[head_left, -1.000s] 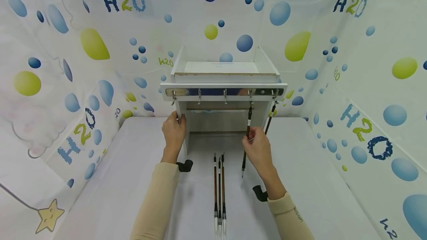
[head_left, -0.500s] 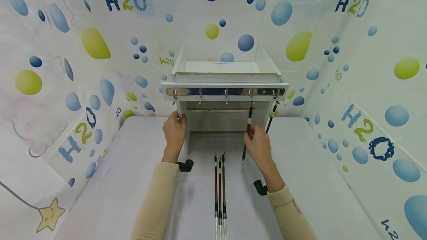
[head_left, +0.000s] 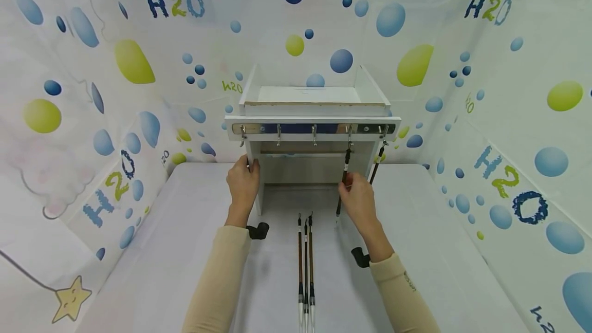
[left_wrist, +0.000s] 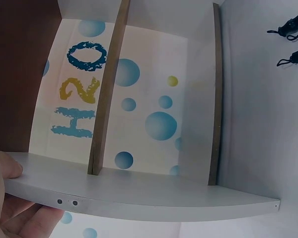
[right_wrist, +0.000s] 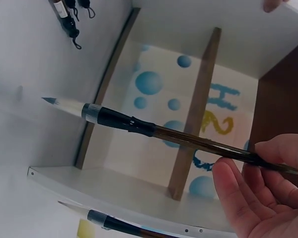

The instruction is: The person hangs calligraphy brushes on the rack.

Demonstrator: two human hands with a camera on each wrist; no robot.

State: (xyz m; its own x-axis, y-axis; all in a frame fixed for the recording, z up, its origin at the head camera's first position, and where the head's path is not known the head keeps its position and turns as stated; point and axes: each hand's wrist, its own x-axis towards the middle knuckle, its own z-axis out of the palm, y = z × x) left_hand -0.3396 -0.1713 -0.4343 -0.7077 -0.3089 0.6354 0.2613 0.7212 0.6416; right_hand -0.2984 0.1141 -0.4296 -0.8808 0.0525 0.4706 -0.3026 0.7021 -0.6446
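Observation:
A white wooden shelf (head_left: 305,109) stands on the table with a row of metal hooks (head_left: 314,128) along its front. My left hand (head_left: 242,184) grips its left side panel (left_wrist: 139,198), thumb on the inner face and fingers outside. A brown-handled calligraphy brush (head_left: 346,166) hangs tip down from the second hook from the right. My right hand (head_left: 358,199) pinches its handle; in the right wrist view the pale brush (right_wrist: 134,124) shows a dark tip. Another calligraphy brush (head_left: 377,163) hangs from the rightmost hook, partly hidden behind my right hand.
Three more brushes (head_left: 306,261) lie side by side on the white table (head_left: 176,271), loops toward the shelf. Patterned white sheeting (head_left: 259,4) surrounds the table at the back and sides. Under the shelf top, a crossbar (left_wrist: 109,89) spans between the side panels.
My right hand has moved slightly up, and the held brush's lower end has swung back toward the shelf. Its upper end stays at the hook. My left hand keeps its hold.

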